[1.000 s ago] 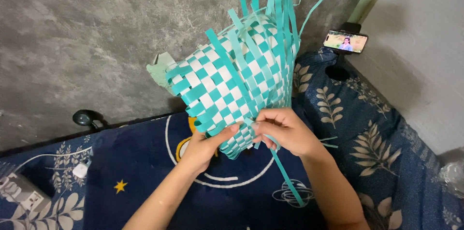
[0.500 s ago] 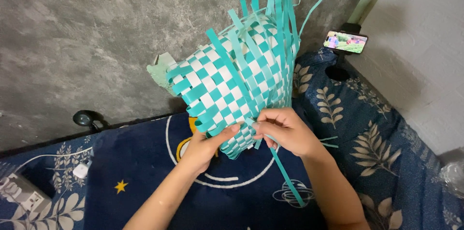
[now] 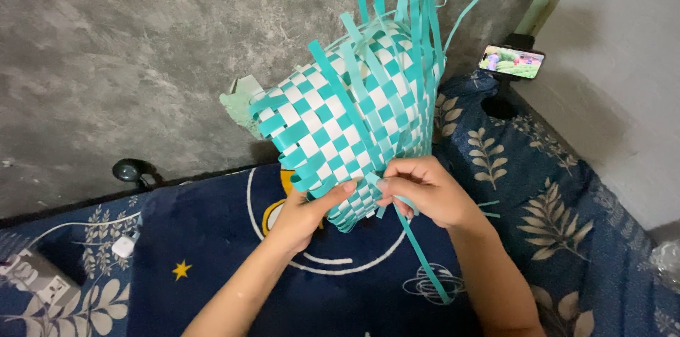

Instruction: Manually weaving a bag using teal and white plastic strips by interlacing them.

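Weaving a teal-and-white checkered basket point(image 3: 347, 131) held above a dark blue patterned mat point(image 3: 212, 287), the left hand point(image 3: 308, 209) presses fingers and thumb against its lower edge. The right hand point(image 3: 425, 192) pinches a loose teal strip point(image 3: 421, 252) trailing downward. A phone point(image 3: 511, 62) stands near the wall.

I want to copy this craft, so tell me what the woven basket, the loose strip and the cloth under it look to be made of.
Woven basket: flat teal and white strapping, probably plastic; the bands hold stiff, even edges with a slight sheen. Loose strip, pinched by the right hand: the same teal band, springy rather than limp. Cloth: soft printed fabric, matte navy with leaf and star patterns; the fibre cannot be told.
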